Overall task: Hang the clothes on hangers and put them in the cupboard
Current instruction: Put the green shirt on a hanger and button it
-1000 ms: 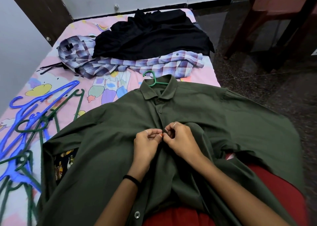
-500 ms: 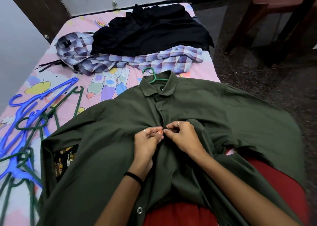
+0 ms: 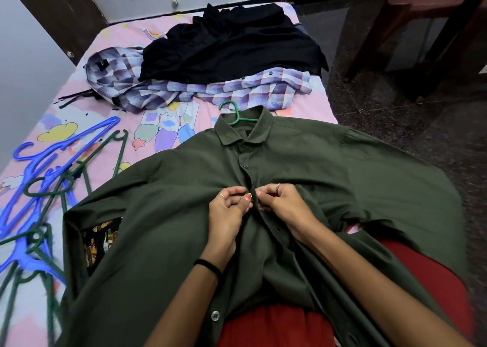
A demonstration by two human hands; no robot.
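An olive green shirt [image 3: 163, 215] lies face up across the bed, reaching onto my lap. A green hanger [image 3: 234, 115] is inside it, with only the hook showing above the collar. My left hand [image 3: 226, 209] pinches the left edge of the shirt's front placket. My right hand [image 3: 283, 204] pinches the right edge of it, and the fingertips of both hands meet at a button spot below the fastened upper button. A checked purple-and-white shirt [image 3: 237, 91] and a black garment [image 3: 229, 46] lie further up the bed.
Several blue and green hangers [image 3: 39, 188] lie tangled on the left of the pink cartoon bedsheet [image 3: 163, 130]. A dark patterned cloth [image 3: 100, 238] peeks from under the shirt's left sleeve. Dark wooden furniture legs [image 3: 411, 30] stand on the speckled floor at right.
Both hands stay at the placket, with small finger movements on the same button spot. The view has shifted slightly; the shirt lies as before.
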